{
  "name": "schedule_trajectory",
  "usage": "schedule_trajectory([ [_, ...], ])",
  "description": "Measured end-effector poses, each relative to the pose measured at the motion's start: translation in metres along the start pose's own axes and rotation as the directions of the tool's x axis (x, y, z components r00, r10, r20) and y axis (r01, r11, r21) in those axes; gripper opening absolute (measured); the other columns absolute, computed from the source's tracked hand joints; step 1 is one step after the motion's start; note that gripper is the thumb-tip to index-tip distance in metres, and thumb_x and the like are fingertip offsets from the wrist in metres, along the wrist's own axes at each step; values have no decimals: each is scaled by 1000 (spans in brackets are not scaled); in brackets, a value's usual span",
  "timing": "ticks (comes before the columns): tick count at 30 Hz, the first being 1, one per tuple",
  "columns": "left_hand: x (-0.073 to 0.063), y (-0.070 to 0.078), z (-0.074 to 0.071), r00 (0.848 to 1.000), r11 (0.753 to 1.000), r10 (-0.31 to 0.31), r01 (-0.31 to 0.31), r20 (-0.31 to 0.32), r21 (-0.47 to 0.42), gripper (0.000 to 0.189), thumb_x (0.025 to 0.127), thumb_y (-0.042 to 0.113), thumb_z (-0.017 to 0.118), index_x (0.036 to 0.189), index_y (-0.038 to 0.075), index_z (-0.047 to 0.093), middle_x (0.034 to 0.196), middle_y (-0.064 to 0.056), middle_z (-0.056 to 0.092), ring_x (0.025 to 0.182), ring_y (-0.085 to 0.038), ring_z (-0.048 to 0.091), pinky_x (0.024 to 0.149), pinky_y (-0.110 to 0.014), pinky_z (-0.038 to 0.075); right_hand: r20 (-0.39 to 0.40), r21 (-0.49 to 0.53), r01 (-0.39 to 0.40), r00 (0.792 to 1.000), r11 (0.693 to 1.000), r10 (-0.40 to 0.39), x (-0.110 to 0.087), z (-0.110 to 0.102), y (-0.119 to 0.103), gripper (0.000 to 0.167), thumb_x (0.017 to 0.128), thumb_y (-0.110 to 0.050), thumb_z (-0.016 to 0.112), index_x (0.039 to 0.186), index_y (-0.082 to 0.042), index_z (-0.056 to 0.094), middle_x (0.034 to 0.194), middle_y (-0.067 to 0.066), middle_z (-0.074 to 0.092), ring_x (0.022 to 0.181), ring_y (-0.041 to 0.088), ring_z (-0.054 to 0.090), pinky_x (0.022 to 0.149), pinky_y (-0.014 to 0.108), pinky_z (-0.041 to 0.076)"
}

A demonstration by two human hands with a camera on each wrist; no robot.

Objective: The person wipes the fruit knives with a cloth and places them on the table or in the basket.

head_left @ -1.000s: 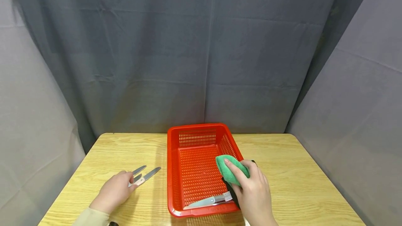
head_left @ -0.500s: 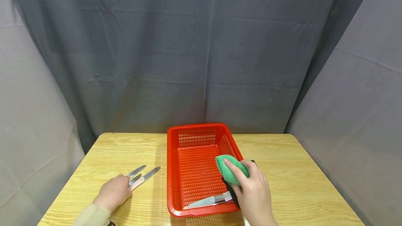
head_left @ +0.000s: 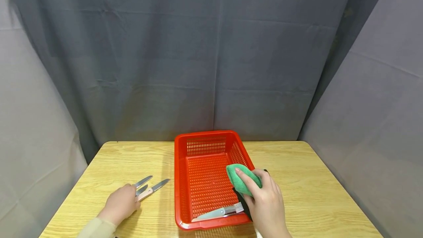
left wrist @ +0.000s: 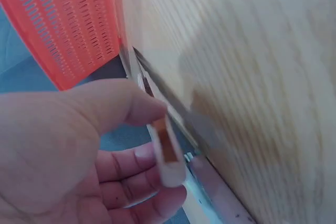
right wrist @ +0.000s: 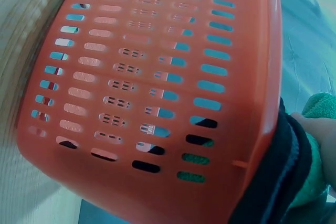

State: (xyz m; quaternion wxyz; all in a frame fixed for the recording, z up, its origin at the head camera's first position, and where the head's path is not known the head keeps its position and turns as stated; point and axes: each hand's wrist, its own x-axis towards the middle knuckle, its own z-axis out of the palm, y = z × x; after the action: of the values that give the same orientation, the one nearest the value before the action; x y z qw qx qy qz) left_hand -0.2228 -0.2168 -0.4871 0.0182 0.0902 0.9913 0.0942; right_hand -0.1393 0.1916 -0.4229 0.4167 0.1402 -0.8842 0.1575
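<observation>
On the left of the table, my left hand (head_left: 120, 203) pinches the pale handle of a folding knife (left wrist: 167, 153) between thumb and fingers. In the head view, a knife with a pale handle (head_left: 144, 194) and steel blade points towards the basket. Two more blades (head_left: 143, 181) show beside it, their handles mostly hidden by the hand. At the right rim of the red basket (head_left: 180, 201), my right hand (head_left: 267, 203) grips a green fuzzy cloth (head_left: 235, 173). Black fabric (right wrist: 273, 177) lies under the cloth, over the rim. Another folding knife (head_left: 214, 214) with a silvery handle lies in the basket.
The slotted plastic basket stands mid-table on a light wooden table (head_left: 297, 179). Grey curtains (head_left: 148, 65) hang behind the table and along both sides. A dark band (head_left: 266, 172) is on a finger of the right hand.
My left hand has drawn back slightly towards the lower left, uncovering more of the knives, which stay almost in place. The right hand keeps its grip on the green cloth.
</observation>
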Motion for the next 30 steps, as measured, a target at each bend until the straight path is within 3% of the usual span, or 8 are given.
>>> schedule_trajectory([
  [6,-6,2,-4,998,999,18,-21,-56,-49,36,89,16,76,106,-10,57,80,-9,62,66,-17,55,61,-39,52,-1,-4,-4,1000,1000,4,0,-1,0,91,55,0,100,133,-34,69,114,14,59,93,31,62,76,49,55],
  [12,-18,8,-9,993,989,37,-52,-114,-139,26,98,11,65,102,-3,44,62,-2,45,52,-14,41,48,-28,33,16,-10,-23,1000,1000,23,1,-1,1,93,55,0,100,135,-36,67,115,13,58,93,30,62,78,51,56],
  [15,-23,12,-14,991,983,23,-46,-129,-175,25,99,10,61,104,-2,40,62,-1,42,51,-15,38,48,-28,31,10,-7,-17,1000,1000,17,1,0,1,94,55,1,99,135,-36,67,114,13,58,93,30,62,77,50,56],
  [20,-32,20,-24,989,963,-51,12,-137,-271,20,102,11,55,107,-1,41,63,-2,43,51,-16,38,46,-29,31,-1,-2,-6,1000,1000,6,0,1,2,93,54,0,99,134,-35,68,113,13,59,91,30,62,76,50,55],
  [27,-46,44,-37,977,889,-197,146,-75,-434,31,105,13,47,126,-8,51,77,-5,55,60,-18,45,53,-31,38,-27,3,-9,1000,1000,9,-1,1,3,91,52,1,100,131,-34,70,110,14,60,90,31,62,75,51,55],
  [30,-56,58,-42,967,872,-233,159,-106,-463,30,104,13,48,126,-7,53,79,-4,56,61,-17,46,55,-30,38,-41,9,-13,999,1000,14,-1,2,3,92,50,1,100,130,-34,71,109,14,60,89,30,63,74,51,55],
])
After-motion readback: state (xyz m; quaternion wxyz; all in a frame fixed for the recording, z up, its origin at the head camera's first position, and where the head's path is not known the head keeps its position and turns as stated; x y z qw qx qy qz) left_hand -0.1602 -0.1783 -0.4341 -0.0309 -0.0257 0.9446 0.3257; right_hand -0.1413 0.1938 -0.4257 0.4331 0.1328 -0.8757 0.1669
